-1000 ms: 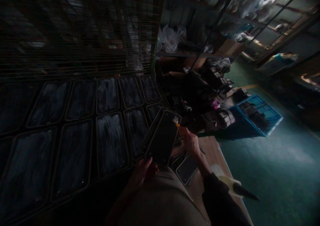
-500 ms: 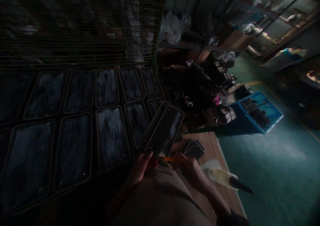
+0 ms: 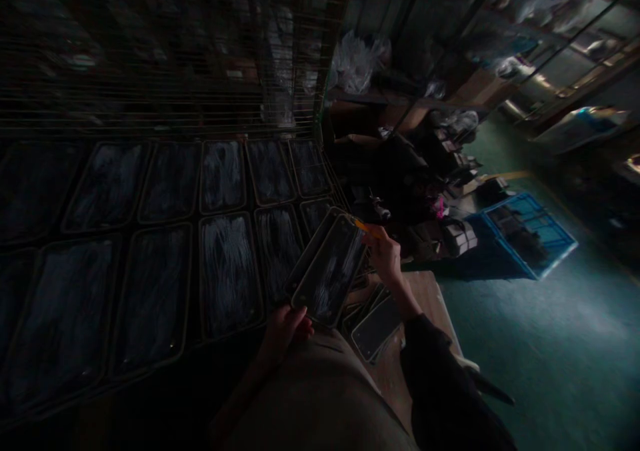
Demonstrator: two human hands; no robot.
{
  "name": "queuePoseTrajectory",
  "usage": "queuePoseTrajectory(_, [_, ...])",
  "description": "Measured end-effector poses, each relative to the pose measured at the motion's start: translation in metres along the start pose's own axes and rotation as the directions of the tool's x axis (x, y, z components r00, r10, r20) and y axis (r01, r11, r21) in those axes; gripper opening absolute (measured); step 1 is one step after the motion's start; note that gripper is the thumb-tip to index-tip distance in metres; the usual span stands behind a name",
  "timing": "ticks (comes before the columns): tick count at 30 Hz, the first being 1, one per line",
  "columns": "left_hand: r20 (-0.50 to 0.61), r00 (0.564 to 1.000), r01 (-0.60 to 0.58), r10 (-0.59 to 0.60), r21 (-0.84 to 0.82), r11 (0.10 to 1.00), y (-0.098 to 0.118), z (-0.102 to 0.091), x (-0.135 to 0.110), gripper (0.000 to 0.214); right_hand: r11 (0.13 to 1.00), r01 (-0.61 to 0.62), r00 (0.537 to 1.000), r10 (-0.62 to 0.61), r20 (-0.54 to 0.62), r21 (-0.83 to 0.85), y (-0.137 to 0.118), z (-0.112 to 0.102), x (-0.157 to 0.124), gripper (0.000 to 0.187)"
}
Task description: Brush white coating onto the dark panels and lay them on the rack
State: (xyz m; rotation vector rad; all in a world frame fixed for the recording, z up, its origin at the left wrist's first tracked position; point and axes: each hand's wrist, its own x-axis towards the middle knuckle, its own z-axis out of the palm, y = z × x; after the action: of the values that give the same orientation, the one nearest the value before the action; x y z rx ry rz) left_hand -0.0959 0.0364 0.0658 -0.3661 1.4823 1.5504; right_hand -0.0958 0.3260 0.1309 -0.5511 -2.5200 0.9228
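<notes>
My left hand (image 3: 286, 328) grips the lower left corner of a dark rectangular panel (image 3: 327, 274) with rounded corners and a pale rim. Wet-looking streaks run along its face. A second panel (image 3: 309, 250) lies partly hidden under it. My right hand (image 3: 387, 258) is closed around an orange-handled brush (image 3: 369, 229), whose tip is at the panel's upper right corner. Rows of similar streaked panels (image 3: 230, 271) lie flat to the left. By my right forearm, more panels (image 3: 376, 328) are piled on a wooden board, their faces without visible streaks.
A wire rack (image 3: 200, 114) stands behind the rows. The wooden tabletop (image 3: 425, 291) is at my right, with a dark-tipped pale object (image 3: 490, 384) at its edge, partly behind my sleeve. Beyond are a blue crate (image 3: 530, 238) on green floor and shelves with plastic bags (image 3: 357, 61).
My right hand has moved the brush up from the panel's lower edge to its upper right corner. More streaks cover the panel's face. The view has shifted slightly.
</notes>
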Motion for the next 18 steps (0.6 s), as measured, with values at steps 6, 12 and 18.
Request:
queuePoseTrajectory(6, [0.009, 0.998, -0.055, 0.055, 0.036, 0.998, -0.002, -0.003, 0.003, 0.029, 0.981, 0.194, 0.944, -0.187, 0.272, 0.002, -0.033, 0.016, -0.054, 0.028])
queuePoseTrajectory(12, [0.008, 0.997, -0.082, 0.082, 0.043, 0.996, -0.004, -0.005, 0.007, 0.032, 0.989, 0.018, 0.896, -0.080, 0.437, 0.144, -0.079, 0.015, -0.134, 0.026])
queuePoseTrajectory(18, [0.013, 0.998, -0.069, 0.068, 0.071, 0.995, 0.001, -0.006, 0.005, 0.031, 0.879, -0.330, 0.889, 0.167, 0.427, 0.343, -0.066, 0.006, -0.138, 0.027])
